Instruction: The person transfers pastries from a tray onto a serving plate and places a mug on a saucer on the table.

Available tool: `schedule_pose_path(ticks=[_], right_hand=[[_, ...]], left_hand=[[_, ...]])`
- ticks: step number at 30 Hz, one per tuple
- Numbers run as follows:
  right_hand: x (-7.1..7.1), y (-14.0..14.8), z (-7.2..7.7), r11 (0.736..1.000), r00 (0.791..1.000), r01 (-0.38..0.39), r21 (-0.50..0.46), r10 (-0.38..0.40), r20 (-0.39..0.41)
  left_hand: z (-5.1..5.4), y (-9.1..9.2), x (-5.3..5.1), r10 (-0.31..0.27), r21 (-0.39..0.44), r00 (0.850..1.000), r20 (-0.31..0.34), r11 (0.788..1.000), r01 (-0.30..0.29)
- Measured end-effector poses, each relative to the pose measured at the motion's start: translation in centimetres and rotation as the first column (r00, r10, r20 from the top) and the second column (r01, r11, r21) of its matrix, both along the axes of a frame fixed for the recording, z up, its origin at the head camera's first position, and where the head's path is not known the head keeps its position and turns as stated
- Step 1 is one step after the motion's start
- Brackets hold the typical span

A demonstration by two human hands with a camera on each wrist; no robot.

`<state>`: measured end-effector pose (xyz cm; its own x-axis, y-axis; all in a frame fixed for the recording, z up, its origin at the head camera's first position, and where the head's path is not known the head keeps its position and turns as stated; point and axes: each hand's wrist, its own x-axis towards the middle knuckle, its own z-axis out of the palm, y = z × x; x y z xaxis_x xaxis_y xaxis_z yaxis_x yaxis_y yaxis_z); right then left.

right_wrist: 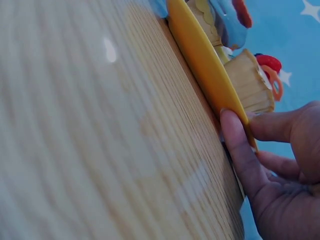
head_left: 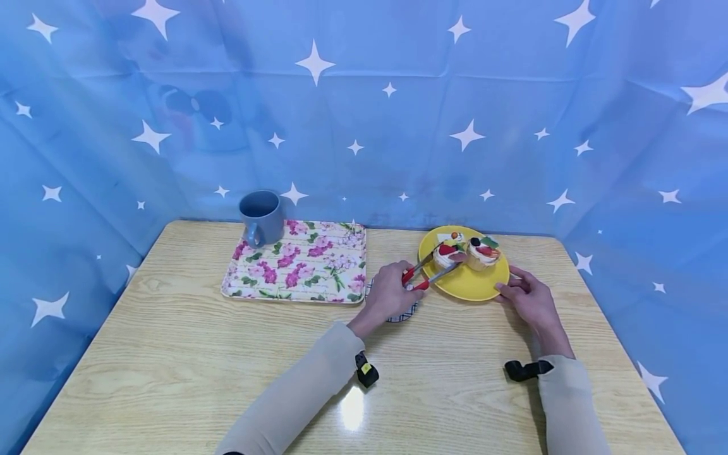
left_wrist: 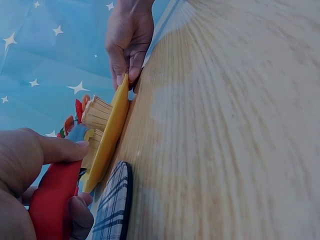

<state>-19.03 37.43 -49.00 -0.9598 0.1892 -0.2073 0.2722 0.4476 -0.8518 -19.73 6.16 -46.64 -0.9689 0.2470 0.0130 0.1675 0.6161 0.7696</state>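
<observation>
My left hand [head_left: 389,292] grips red-handled tongs [head_left: 419,285], also seen as a red handle [left_wrist: 56,200] in the left wrist view. The tongs' tips lie on either side of a cupcake [head_left: 446,256] topped with cream and red fruit; whether they squeeze it I cannot tell. That cupcake sits on the left part of a yellow plate [head_left: 469,289]. Beside it stands a second cupcake [head_left: 482,254] with fruit and a green leaf on top. My right hand [head_left: 529,297] pinches the plate's right rim between thumb and fingers [right_wrist: 237,135].
A plaid coaster [head_left: 405,314] lies partly hidden under my left hand. Left of it is a flowered tray [head_left: 307,268], with a blue mug [head_left: 264,218] on its back left corner. A star-patterned blue curtain [head_left: 364,114] hangs behind the wooden table [head_left: 188,354].
</observation>
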Motion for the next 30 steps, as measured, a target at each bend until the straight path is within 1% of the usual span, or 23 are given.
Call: schedule_pose_path(ticks=[10, 17, 25, 30], right_hand=[[-0.1, -0.1, 0.1, 1.0, 1.0, 0.0, -0.011, 0.0, -0.003], [-0.1, 0.0, -0.2, 1.0, 1.0, 0.0, -0.001, 0.0, 0.006], [-0.1, 0.0, -0.1, 1.0, 1.0, -0.003, -0.007, 0.003, 0.001], [0.0, 0.0, -0.1, 1.0, 1.0, -0.002, -0.007, 0.002, 0.0]], left_hand=[[-0.2, -0.1, -0.2, -0.009, -0.001, 1.0, 0.023, 1.0, 0.009], [-0.4, -0.2, -0.2, -0.005, -0.036, 1.0, 0.024, 0.999, 0.006], [-0.4, -0.7, -0.1, 0.006, -0.019, 1.0, 0.03, 1.0, -0.006], [-0.3, -1.0, 0.1, 0.004, -0.028, 1.0, 0.006, 1.0, -0.004]])
